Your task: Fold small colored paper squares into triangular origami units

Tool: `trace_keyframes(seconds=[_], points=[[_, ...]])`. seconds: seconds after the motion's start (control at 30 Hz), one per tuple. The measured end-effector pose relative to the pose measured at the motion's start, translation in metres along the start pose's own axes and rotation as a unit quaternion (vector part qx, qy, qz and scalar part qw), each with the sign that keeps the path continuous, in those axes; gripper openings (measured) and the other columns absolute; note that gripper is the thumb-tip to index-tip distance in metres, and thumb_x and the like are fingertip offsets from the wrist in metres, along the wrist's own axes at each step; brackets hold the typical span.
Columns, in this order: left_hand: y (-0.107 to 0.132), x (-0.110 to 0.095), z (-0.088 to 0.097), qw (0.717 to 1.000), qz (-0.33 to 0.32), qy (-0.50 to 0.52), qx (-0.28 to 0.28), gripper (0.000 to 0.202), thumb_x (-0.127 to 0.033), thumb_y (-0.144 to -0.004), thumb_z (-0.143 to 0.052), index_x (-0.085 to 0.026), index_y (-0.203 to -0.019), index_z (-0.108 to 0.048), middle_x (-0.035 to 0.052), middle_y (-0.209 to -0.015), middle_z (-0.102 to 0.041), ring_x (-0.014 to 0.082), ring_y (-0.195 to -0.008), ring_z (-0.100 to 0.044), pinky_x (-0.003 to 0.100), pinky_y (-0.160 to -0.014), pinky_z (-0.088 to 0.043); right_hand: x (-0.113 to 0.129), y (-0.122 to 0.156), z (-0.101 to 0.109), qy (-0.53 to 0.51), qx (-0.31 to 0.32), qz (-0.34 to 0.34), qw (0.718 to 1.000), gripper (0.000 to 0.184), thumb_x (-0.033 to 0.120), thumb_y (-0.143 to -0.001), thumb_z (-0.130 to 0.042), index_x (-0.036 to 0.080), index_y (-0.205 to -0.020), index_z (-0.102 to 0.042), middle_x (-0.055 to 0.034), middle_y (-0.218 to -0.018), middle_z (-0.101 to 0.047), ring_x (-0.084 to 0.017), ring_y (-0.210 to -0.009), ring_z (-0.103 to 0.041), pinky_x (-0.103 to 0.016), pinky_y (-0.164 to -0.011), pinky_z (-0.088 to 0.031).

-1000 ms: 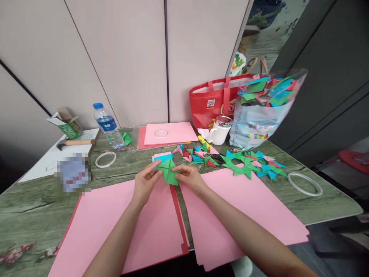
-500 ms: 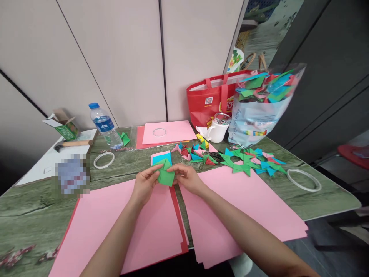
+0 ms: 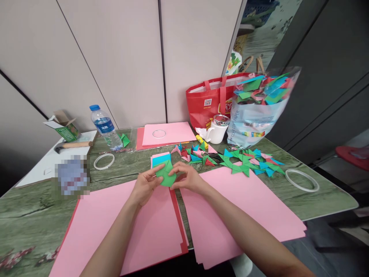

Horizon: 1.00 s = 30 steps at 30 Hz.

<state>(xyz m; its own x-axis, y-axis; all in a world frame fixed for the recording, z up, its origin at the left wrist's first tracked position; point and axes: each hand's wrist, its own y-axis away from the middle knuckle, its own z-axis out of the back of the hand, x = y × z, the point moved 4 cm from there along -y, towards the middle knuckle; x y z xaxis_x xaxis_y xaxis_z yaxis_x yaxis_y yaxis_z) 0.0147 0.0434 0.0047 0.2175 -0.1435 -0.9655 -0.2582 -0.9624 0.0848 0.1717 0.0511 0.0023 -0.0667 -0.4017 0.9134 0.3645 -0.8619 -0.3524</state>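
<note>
A small folded piece of green paper [image 3: 166, 175] is held just above the table between both hands. My left hand [image 3: 145, 186] pinches its left side with thumb and fingers. My right hand [image 3: 187, 178] pinches its right side, fingers curled over the top edge. Beneath the hands lie large pink sheets [image 3: 138, 225] on the green wood-grain table [image 3: 29, 215]. A small stack of blue and pink squares [image 3: 160, 158] lies just beyond the green piece.
Several folded paper shapes [image 3: 242, 161] are scattered right of centre. Behind stand a white mug [image 3: 216, 132], a clear bag of folded pieces [image 3: 256, 111], a red tote [image 3: 210, 102] and a water bottle [image 3: 104, 127]. Tape rings [image 3: 302, 180] [image 3: 103, 161] lie on the table.
The green piece has been folded smaller, from a wide pointed shape to a compact one. Both hands have closed in on it. The view shifted slightly.
</note>
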Motion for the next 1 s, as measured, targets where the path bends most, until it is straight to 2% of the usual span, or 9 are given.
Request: trace_keyframes(seconds=[0.13,0.33,0.43,0.5,0.6,0.67,0.87,0.93,1.0], points=[[0.0,0.004,-0.003,1.0,-0.014,-0.027,0.007,0.048,-0.023,-0.062,-0.072,-0.018,-0.108,-0.061,0.008,-0.094,-0.068,0.0185,-0.082,-0.061,0.028,-0.073,-0.047,-0.002,0.0,0.001,0.011,-0.054,-0.015,0.998,0.017,0.032,-0.062,-0.071,0.018,-0.066,-0.062,-0.0016,-0.076,-0.052,-0.013,-0.07,-0.052,-0.021,-0.052,-0.041],[0.002,0.005,-0.006,0.999,-0.03,-0.021,0.006,0.048,-0.024,-0.064,-0.071,-0.019,-0.11,-0.06,0.009,-0.112,-0.062,0.0223,-0.098,-0.057,0.032,-0.081,-0.046,-0.004,0.003,-0.002,0.017,-0.121,-0.032,0.992,0.022,0.035,-0.065,-0.068,0.017,-0.062,-0.055,0.0006,-0.065,-0.051,-0.012,-0.06,-0.048,-0.022,-0.05,-0.037],[0.003,0.005,-0.008,0.999,-0.027,-0.043,0.008,0.057,-0.02,-0.058,-0.074,-0.022,-0.113,-0.058,0.0071,-0.11,-0.063,0.0218,-0.095,-0.059,0.032,-0.083,-0.046,-0.008,0.005,-0.004,-0.001,-0.141,-0.051,0.989,0.026,0.036,-0.063,-0.069,0.018,-0.065,-0.051,0.002,-0.062,-0.051,-0.011,-0.057,-0.049,-0.023,-0.05,-0.039],[0.003,0.005,-0.01,0.999,-0.025,-0.047,-0.002,0.059,-0.019,-0.057,-0.075,-0.022,-0.113,-0.058,0.0055,-0.102,-0.067,0.0209,-0.089,-0.061,0.031,-0.081,-0.047,-0.01,0.005,-0.005,-0.009,-0.147,-0.056,0.988,0.027,0.037,-0.063,-0.069,0.018,-0.066,-0.05,0.0023,-0.062,-0.05,-0.011,-0.056,-0.049,-0.023,-0.05,-0.04],[0.003,0.006,-0.01,0.998,-0.026,-0.055,-0.036,0.055,-0.021,-0.057,-0.075,-0.021,-0.11,-0.06,0.0028,-0.08,-0.07,0.0193,-0.078,-0.062,0.029,-0.074,-0.048,-0.011,0.006,-0.005,-0.006,-0.146,-0.053,0.988,0.025,0.037,-0.065,-0.067,0.019,-0.068,-0.051,0.0012,-0.065,-0.051,-0.011,-0.058,-0.05,-0.022,-0.049,-0.041],[0.002,0.007,-0.008,0.996,-0.03,-0.062,-0.051,0.056,-0.021,-0.057,-0.075,-0.019,-0.111,-0.06,0.0006,-0.067,-0.068,0.0175,-0.069,-0.061,0.028,-0.067,-0.048,-0.009,0.006,-0.005,0.005,-0.14,-0.04,0.989,0.023,0.037,-0.065,-0.067,0.019,-0.072,-0.054,-0.0003,-0.07,-0.052,-0.012,-0.061,-0.05,-0.022,-0.049,-0.042],[0.001,0.012,-0.002,0.994,-0.036,-0.081,-0.068,0.059,-0.023,-0.058,-0.075,-0.019,-0.115,-0.057,-0.0067,-0.047,-0.055,0.0098,-0.048,-0.051,0.021,-0.05,-0.042,-0.003,0.004,-0.004,0.023,-0.122,-0.001,0.992,0.019,0.035,-0.068,-0.065,0.02,-0.08,-0.061,-0.0029,-0.079,-0.053,-0.014,-0.069,-0.052,-0.023,-0.051,-0.045],[0.0,0.012,-0.003,0.996,-0.032,-0.063,-0.063,0.058,-0.023,-0.058,-0.075,-0.02,-0.113,-0.058,-0.0043,-0.056,-0.062,0.0109,-0.054,-0.055,0.022,-0.055,-0.045,-0.002,0.004,-0.003,0.023,-0.128,-0.003,0.991,0.018,0.034,-0.068,-0.065,0.02,-0.079,-0.061,-0.0028,-0.078,-0.053,-0.014,-0.069,-0.052,-0.023,-0.051,-0.045],[0.0,0.011,-0.005,0.998,-0.034,-0.024,-0.045,0.054,-0.024,-0.059,-0.074,-0.021,-0.111,-0.059,0.002,-0.082,-0.069,0.0152,-0.072,-0.061,0.027,-0.068,-0.049,-0.002,0.004,-0.004,0.023,-0.132,-0.003,0.991,0.017,0.033,-0.069,-0.064,0.02,-0.078,-0.061,-0.0027,-0.077,-0.053,-0.014,-0.069,-0.051,-0.023,-0.051,-0.045]])
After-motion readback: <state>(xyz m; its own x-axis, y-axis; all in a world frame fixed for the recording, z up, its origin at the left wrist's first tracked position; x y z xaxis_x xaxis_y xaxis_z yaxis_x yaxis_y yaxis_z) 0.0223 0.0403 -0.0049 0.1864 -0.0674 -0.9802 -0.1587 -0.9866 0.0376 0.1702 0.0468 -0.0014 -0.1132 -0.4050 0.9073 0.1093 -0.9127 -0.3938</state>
